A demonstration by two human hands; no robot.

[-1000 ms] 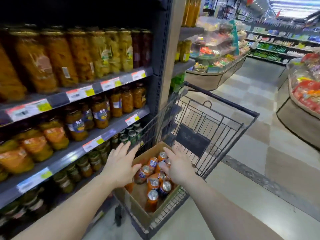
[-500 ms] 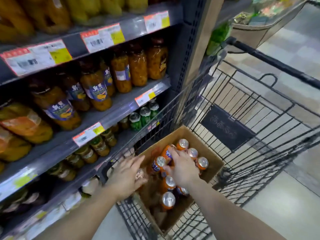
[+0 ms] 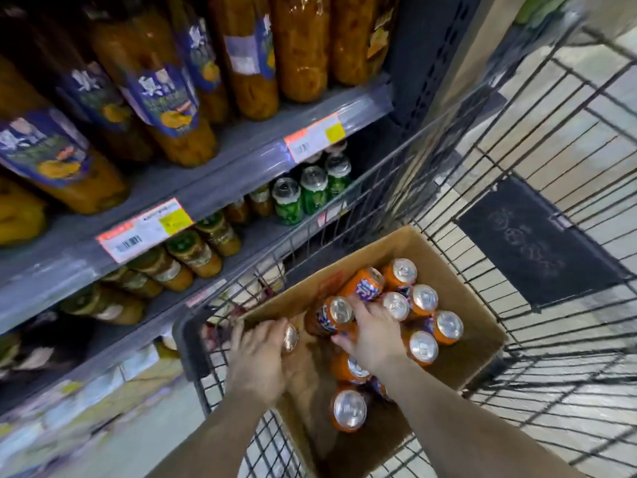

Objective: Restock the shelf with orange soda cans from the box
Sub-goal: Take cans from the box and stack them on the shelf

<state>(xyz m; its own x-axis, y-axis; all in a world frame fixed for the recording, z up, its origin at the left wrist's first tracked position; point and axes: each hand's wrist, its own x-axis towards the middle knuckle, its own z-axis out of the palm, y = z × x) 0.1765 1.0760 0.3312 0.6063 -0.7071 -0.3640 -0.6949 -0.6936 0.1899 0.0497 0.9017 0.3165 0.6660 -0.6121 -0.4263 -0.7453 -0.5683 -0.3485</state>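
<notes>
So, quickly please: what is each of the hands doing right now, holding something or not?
Left hand: grips one orange soda can at the left wall of the box.
Right hand: fingers curled over a can lying in the box.

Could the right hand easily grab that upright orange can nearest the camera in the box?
Probably yes. The upright orange can stands uncovered in the cardboard box, just beside the right forearm, with nothing lying on top of it. The right hand currently rests on cans farther in, so it would only need to pull back slightly.
</notes>
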